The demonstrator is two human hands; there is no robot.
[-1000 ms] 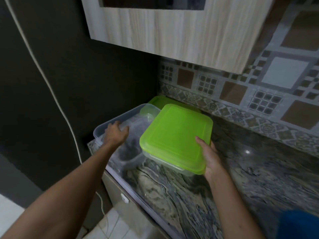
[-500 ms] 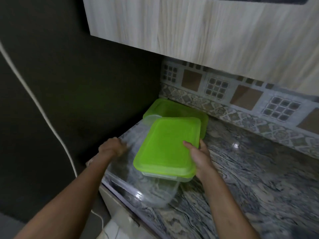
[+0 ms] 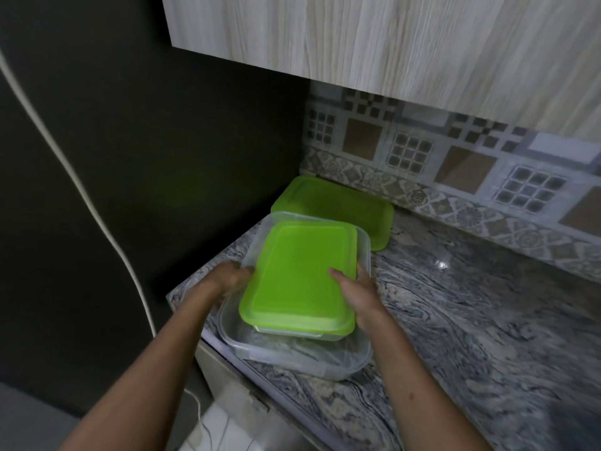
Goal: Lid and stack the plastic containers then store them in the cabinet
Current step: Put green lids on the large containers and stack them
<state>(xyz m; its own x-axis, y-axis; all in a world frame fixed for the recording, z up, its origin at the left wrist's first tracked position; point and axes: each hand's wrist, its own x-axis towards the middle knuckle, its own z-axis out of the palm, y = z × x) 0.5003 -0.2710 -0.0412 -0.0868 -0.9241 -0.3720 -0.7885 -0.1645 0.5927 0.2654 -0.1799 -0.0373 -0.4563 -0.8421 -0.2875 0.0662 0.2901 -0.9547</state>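
Seen from the head camera, a person's right hand [image 3: 359, 289] grips the long edge of a green-lidded container [image 3: 297, 276], lowering it into a larger clear tub [image 3: 312, 358] at the countertop [image 3: 471, 320] corner, apparently to nest it. The left hand [image 3: 229, 278] curls over the tub's rim, likely steadying it, while a second green lid [image 3: 338, 206] waits behind.

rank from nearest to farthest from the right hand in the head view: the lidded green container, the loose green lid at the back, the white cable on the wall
1. Lidded green container: held by the right hand, at its right edge.
2. Loose green lid: behind, flat on the counter by the tiled wall.
3. White cable: far left, against the dark wall.
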